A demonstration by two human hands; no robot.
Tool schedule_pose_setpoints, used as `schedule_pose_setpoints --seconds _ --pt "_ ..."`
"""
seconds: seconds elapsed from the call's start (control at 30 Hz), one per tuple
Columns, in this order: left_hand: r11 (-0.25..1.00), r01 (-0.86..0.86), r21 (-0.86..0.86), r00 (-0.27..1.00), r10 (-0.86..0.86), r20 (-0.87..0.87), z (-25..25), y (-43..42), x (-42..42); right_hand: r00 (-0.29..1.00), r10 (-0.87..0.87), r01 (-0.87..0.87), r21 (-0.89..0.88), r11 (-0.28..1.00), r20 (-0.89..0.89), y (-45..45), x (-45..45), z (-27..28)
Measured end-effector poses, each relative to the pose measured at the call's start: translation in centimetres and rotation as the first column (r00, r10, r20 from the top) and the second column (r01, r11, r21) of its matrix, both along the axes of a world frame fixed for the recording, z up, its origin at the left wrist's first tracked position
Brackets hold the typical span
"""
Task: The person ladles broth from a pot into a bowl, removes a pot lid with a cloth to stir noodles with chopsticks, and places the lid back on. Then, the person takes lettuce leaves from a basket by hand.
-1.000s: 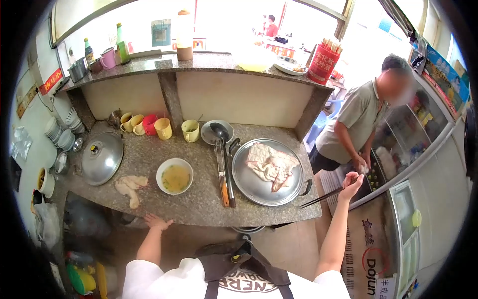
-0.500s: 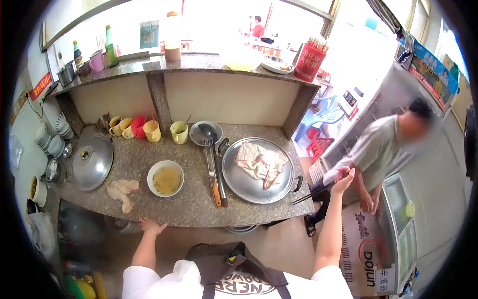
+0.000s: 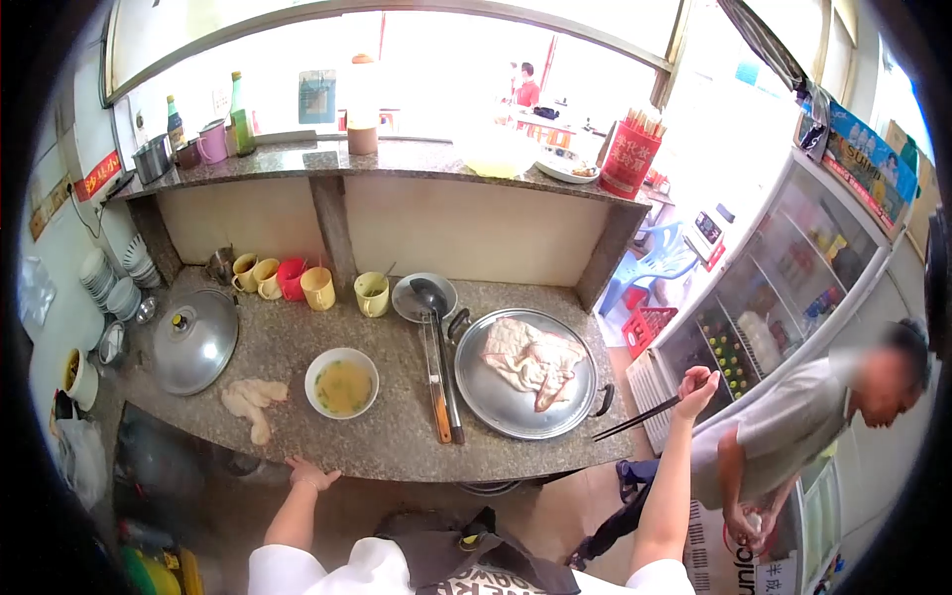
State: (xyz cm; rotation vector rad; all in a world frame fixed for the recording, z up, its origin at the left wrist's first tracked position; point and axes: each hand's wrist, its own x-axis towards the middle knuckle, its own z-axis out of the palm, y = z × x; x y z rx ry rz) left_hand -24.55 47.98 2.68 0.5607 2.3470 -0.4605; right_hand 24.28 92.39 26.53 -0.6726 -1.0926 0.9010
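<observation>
Grey stone table point(image 3: 402, 441); on its right part, a two-handled metal pan point(image 3: 486, 416), seemingly as a rest for the pale folded piece point(image 3: 533, 359). At the near edge, an empty left grip point(image 3: 312, 474), spread probably for support. Right grip point(image 3: 698, 390) closed around dark chopsticks point(image 3: 650, 413), toward their upper ends, likely for reach.

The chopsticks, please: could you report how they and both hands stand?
Right hand holding chopsticks, tips apart from pale food. Left hand open at edge of counter. Co-worker close on the right.
</observation>
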Motion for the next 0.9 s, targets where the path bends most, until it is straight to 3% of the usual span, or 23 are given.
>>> schedule_pose_setpoints --seconds 0.27,0.37,0.53,0.9 --pt "0.991 -0.088 0.101 0.995 0.092 -0.033 1.6 -0.1 0.9 0.999 -0.034 0.034 0.008 0.999 0.014 0.3 -1.2 0.1" --pt "0.999 0.037 -0.005 0.999 -0.037 0.026 -0.7 -0.5 0.0 1.0 -0.017 0.017 -0.001 1.0 0.016 0.1 -1.2 0.4" --pt "0.986 -0.073 0.151 0.996 0.079 -0.035 1.3 -0.5 1.1 1.0 -0.029 0.029 -0.031 0.999 -0.001 0.9 -1.0 0.3" --pt "0.997 0.015 0.081 1.0 -0.014 -0.013 -0.7 -0.5 0.3 0.999 -0.03 0.03 -0.025 0.999 0.014 1.7 -1.9 0.2"
